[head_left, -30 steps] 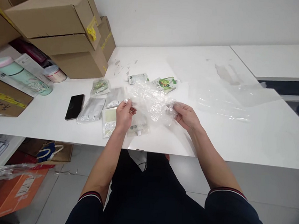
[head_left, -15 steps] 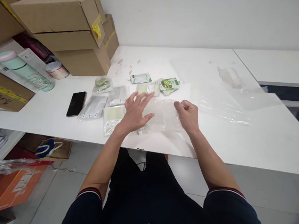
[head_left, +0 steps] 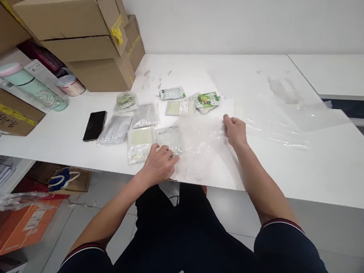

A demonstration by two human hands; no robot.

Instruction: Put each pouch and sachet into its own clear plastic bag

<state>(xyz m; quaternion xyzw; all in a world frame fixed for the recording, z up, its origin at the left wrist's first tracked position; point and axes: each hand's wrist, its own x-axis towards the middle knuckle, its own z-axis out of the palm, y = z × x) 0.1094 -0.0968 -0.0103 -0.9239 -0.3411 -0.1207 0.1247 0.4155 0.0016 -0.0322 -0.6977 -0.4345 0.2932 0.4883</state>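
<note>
My right hand (head_left: 236, 130) pinches the upper right edge of a large clear plastic bag (head_left: 197, 144) spread over the table. At the table's near side my left hand (head_left: 160, 164) has its fingers curled over the lower end of a pale pouch (head_left: 169, 136), beside the bag's left part; whether the pouch lies inside the bag I cannot tell. Left of it are a clear packet with a pale green panel (head_left: 140, 143) and grey-white packets (head_left: 115, 129). Behind the bag lie another pale green packet (head_left: 180, 108), a green fruit-print pouch (head_left: 207, 101) and a white-green pouch (head_left: 172, 93).
A phone (head_left: 94, 125) and a bagged green pouch (head_left: 126, 102) lie to the left. Beyond them stand a mint bottle (head_left: 33, 85), a can (head_left: 71, 85) and stacked cardboard boxes (head_left: 80, 21). More clear plastic film (head_left: 278, 128) covers the table (head_left: 318, 178) at right.
My left hand has come down toward the near edge, uncovering the pale pouch, and its spread fingers have curled. My right hand has shifted slightly up and right with the bag's edge.
</note>
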